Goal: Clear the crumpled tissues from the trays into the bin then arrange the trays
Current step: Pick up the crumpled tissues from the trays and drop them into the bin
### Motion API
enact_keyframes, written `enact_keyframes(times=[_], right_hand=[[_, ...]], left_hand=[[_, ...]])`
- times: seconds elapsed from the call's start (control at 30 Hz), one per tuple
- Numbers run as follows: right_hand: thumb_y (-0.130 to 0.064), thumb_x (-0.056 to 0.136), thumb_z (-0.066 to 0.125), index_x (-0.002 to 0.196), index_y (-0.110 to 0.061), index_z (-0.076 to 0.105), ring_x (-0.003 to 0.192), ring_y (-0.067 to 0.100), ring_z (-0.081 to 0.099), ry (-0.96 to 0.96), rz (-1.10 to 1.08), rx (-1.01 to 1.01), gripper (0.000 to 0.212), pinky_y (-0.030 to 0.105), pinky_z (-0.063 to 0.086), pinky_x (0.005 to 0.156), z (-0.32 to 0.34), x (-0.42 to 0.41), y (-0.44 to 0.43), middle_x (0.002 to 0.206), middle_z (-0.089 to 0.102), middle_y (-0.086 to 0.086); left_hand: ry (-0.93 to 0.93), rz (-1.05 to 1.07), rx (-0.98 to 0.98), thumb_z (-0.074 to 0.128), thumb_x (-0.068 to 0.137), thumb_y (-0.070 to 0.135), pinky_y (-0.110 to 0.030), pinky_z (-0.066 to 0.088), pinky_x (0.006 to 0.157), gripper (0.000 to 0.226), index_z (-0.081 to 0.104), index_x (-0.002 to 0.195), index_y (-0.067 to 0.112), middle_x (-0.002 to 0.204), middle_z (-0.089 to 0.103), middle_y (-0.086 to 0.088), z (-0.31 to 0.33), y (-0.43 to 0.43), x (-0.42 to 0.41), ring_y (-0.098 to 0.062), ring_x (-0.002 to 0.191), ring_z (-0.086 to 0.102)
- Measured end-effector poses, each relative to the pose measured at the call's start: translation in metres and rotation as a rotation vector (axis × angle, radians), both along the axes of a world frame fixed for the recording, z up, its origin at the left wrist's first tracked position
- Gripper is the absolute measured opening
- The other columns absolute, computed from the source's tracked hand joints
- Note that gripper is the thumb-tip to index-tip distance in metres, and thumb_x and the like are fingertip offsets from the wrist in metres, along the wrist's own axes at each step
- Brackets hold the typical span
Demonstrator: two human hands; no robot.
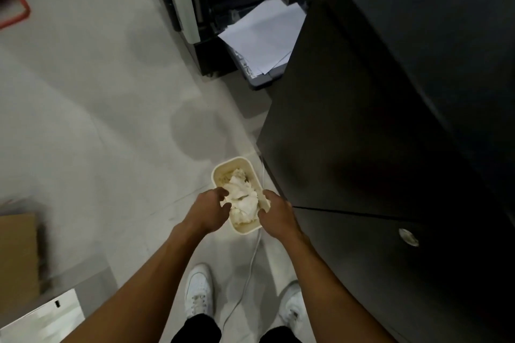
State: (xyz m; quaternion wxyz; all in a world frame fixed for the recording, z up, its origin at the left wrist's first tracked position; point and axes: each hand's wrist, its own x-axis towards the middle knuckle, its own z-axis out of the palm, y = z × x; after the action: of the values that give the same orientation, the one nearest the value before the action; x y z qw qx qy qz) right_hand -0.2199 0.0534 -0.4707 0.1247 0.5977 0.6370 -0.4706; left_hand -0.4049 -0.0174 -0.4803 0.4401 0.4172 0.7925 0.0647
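Both forearms reach forward and down. The left hand (211, 211) and right hand (276, 216) curl their fingers against opposite sides of the crumpled white tissues (242, 199), which are heaped in the cream rectangular plastic bin (231, 162) between them. Whether they grip the wad or only touch it is unclear. A black cabinet (362, 147) stands just beside the right hand. Pale floor (97, 120) lies open beyond the left hand.
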Motion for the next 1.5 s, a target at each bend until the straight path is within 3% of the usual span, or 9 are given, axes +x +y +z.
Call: enact_keyframes(times=[0.1,0.23,0.47,0.6,0.67,0.83,1.07,1.27,1.5], right_hand=[[-0.035,0.089,0.061,0.137,-0.030,0.054,0.121,0.026,0.063,0.057,-0.038,0.041,0.049,0.042,0.058,0.095,0.051,-0.002,-0.003,0.132,0.063,-0.002],[-0.022,0.095,0.064,0.149,-0.026,0.047,0.130,0.026,0.055,0.092,-0.086,0.099,0.056,0.042,0.052,0.101,0.143,-0.008,-0.005,0.143,0.056,0.000],[-0.015,0.093,0.065,0.142,-0.020,0.057,0.127,0.018,0.058,0.229,-0.188,0.252,0.049,0.030,0.045,0.109,0.278,-0.001,-0.012,0.136,0.063,0.000],[-0.019,0.091,0.066,0.135,-0.027,0.062,0.124,0.013,0.059,0.282,-0.254,0.402,0.045,0.030,0.046,0.110,0.350,0.017,-0.017,0.130,0.067,-0.006],[-0.019,0.091,0.067,0.134,-0.026,0.063,0.121,0.009,0.060,0.303,-0.291,0.472,0.044,0.024,0.045,0.108,0.384,0.030,-0.018,0.129,0.067,-0.006],[-0.016,0.091,0.070,0.132,-0.020,0.066,0.107,0.006,0.064,0.354,-0.415,0.630,0.041,0.017,0.047,0.096,0.459,0.075,-0.023,0.120,0.070,-0.005],[-0.017,0.090,0.071,0.129,-0.020,0.067,0.102,0.007,0.063,0.321,-0.569,0.819,0.039,0.018,0.047,0.095,0.522,0.156,-0.036,0.117,0.070,-0.008],[-0.016,0.090,0.069,0.128,-0.019,0.067,0.105,0.007,0.064,0.294,-0.651,0.887,0.038,0.024,0.050,0.099,0.549,0.226,-0.044,0.118,0.070,-0.005],[-0.018,0.090,0.068,0.124,-0.022,0.069,0.102,0.006,0.065,0.278,-0.750,0.921,0.034,0.014,0.048,0.088,0.557,0.312,-0.040,0.115,0.071,-0.009]], left_hand=[[-0.012,0.042,0.071,0.063,0.096,0.025,-0.028,0.048,0.093,0.036,0.064,0.130,0.014,0.121,0.071,-0.004,0.056,-0.001,0.003,-0.021,0.108,0.067],[-0.043,0.080,0.167,0.064,0.096,0.021,-0.027,0.050,0.093,0.033,0.066,0.128,0.013,0.119,0.073,-0.003,0.138,0.000,0.008,-0.019,0.104,0.069],[-0.122,0.083,0.317,0.065,0.096,0.021,-0.033,0.055,0.092,0.028,0.069,0.123,0.016,0.115,0.073,-0.001,0.275,0.009,0.011,-0.019,0.100,0.069],[-0.144,0.046,0.394,0.063,0.097,0.022,-0.023,0.047,0.087,0.028,0.067,0.125,0.019,0.115,0.071,0.004,0.346,0.024,0.024,-0.012,0.100,0.066],[-0.165,0.006,0.447,0.063,0.097,0.019,-0.020,0.045,0.086,0.026,0.067,0.123,0.018,0.113,0.071,0.003,0.380,0.032,0.035,-0.012,0.101,0.066],[-0.196,-0.130,0.562,0.066,0.096,0.017,-0.030,0.052,0.100,0.024,0.069,0.120,0.017,0.111,0.073,0.001,0.452,0.048,0.074,-0.013,0.105,0.067],[-0.256,-0.353,0.666,0.065,0.097,0.021,-0.014,0.045,0.081,0.026,0.069,0.122,0.019,0.108,0.071,0.005,0.517,0.067,0.159,-0.008,0.099,0.065],[-0.322,-0.478,0.698,0.066,0.096,0.021,-0.019,0.051,0.087,0.027,0.068,0.123,0.020,0.108,0.070,0.007,0.546,0.080,0.236,-0.005,0.097,0.066],[-0.371,-0.555,0.711,0.066,0.095,0.021,-0.016,0.050,0.082,0.025,0.068,0.120,0.020,0.105,0.071,0.009,0.558,0.098,0.327,-0.005,0.095,0.067]])
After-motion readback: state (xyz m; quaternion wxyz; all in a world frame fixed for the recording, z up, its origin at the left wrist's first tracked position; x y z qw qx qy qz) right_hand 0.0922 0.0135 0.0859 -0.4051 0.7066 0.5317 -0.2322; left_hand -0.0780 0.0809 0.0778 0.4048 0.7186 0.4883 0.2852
